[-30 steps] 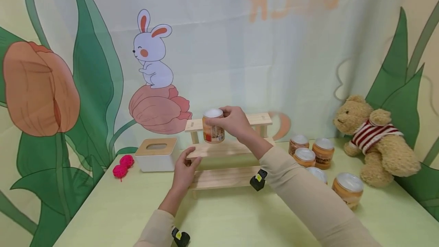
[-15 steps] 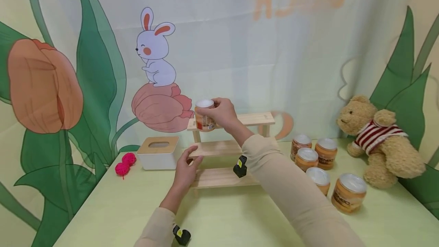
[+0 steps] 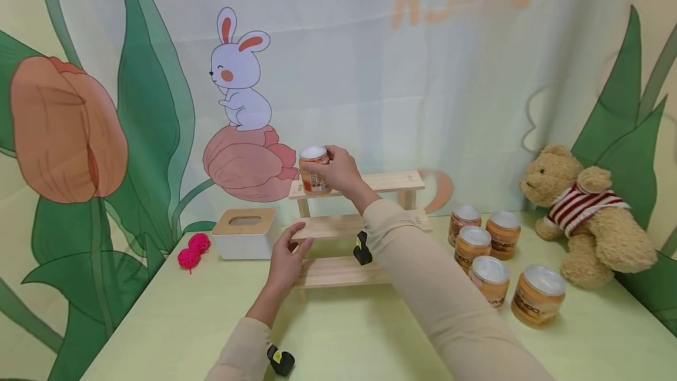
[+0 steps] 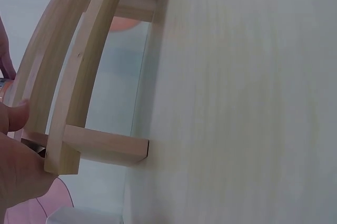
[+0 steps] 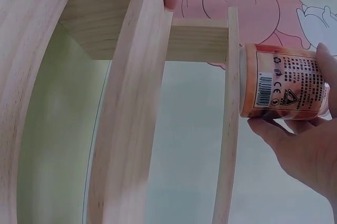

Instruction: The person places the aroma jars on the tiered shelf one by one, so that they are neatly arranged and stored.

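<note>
The right hand (image 3: 338,172) is gripping a can (image 3: 313,170) at the rack's (image 3: 365,225) top shelf; it should land flat. The left hand (image 3: 285,260), fingers curled, is bracing the middle shelf.

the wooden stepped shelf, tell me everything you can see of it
The wooden stepped shelf is pale, unpainted wood with three slat tiers rising toward the backdrop, joined by short square posts. It stands upright on the yellow-green table, between a tissue box and a cluster of cans. The left hand grips the left end of its middle tier. The right hand holds an orange can at the left end of the top tier.
</note>
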Demonstrator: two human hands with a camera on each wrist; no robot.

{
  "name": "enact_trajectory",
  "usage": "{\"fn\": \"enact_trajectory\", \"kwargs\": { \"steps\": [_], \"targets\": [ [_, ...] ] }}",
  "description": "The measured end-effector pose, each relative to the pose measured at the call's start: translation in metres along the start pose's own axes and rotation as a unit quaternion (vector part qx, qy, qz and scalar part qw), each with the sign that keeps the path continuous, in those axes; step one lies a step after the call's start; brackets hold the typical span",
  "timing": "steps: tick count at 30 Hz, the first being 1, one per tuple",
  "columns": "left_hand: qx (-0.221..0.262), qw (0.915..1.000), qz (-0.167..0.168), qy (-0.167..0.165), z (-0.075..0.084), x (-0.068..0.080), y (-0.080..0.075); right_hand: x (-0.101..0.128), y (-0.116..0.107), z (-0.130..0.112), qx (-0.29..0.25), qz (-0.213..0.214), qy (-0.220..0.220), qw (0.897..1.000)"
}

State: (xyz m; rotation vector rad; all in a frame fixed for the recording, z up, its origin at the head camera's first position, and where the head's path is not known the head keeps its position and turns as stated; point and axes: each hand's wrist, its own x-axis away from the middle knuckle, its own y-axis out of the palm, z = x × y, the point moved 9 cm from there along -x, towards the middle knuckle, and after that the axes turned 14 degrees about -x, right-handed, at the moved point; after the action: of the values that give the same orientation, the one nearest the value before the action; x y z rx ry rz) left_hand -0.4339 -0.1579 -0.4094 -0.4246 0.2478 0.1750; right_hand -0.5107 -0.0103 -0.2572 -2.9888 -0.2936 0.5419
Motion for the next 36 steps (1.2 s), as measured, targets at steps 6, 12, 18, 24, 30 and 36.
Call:
{"fn": "enact_trajectory", "kwargs": {
  "steps": [6,12,18,24,30,36],
  "targets": [
    [0.004,1.0000,-0.007,0.003,0.003,0.002,0.005,0.001,-0.005,0.002,0.008,0.002,0.005,1.000],
    [0.000,1.0000,-0.006,0.008,0.007,-0.002,0.006,0.004,-0.011,0.000,0.001,0.003,0.019,1.000],
    [-0.013,0.9999,0.001,0.005,0.007,-0.002,0.004,0.010,-0.021,0.005,0.002,-0.001,0.048,0.999],
    [-0.008,0.9999,-0.003,-0.008,0.002,-0.002,0.004,0.022,-0.039,0.003,0.001,0.008,0.037,0.999],
    [-0.012,0.9999,0.000,-0.010,0.001,-0.001,0.003,0.045,-0.058,0.001,0.010,0.015,0.029,0.999],
    [-0.018,0.9998,0.000,-0.009,-0.001,-0.001,0.003,0.079,-0.060,0.012,0.067,-0.031,0.007,0.997]
  ]
}}
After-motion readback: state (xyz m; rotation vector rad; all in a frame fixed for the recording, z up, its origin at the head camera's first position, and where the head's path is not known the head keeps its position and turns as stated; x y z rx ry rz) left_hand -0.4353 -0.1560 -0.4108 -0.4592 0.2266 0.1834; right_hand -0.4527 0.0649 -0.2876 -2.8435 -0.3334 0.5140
